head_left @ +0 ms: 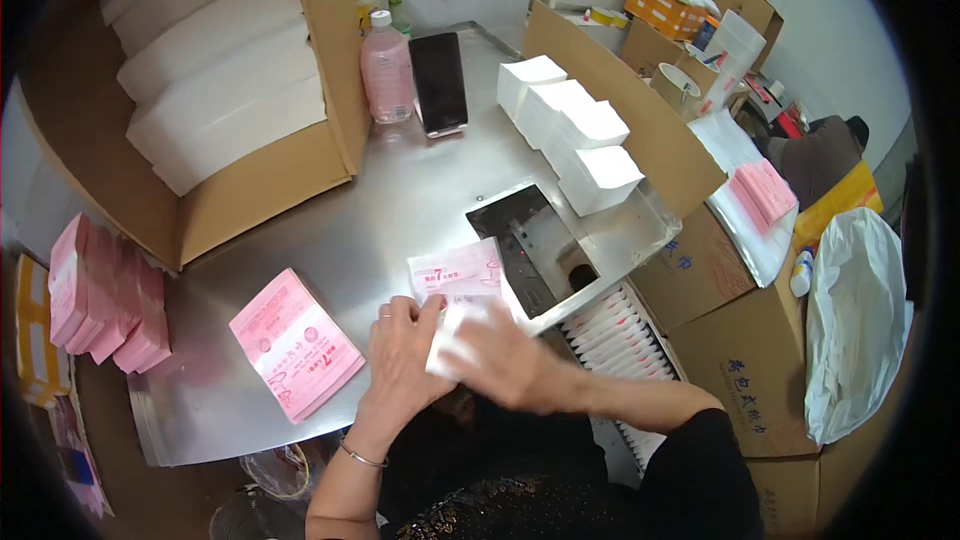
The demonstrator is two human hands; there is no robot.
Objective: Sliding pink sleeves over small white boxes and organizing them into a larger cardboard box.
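In front of me, near the table's front edge, lies a pink-and-white printed wrapper (455,265). My left hand (405,345), wearing a ring and a bangle, grips its near end with bent fingers. A white folded tissue (452,328) is between my two hands, at the wrapper's near end. My right hand (515,355) is over it, smeared by motion, so its fingers cannot be made out. Left of my left hand sits a stack of flat pink wrappers (297,345) with a pale band across the middle.
White tissue stacks (575,130) stand beyond a dark opening (530,240) in the metal table (400,190). A cardboard box (260,210) of white paper is left, pink bundles (105,295) beside it. A bottle (386,70) and phone (438,85) stand behind. Filled packets (625,340) lie lower right.
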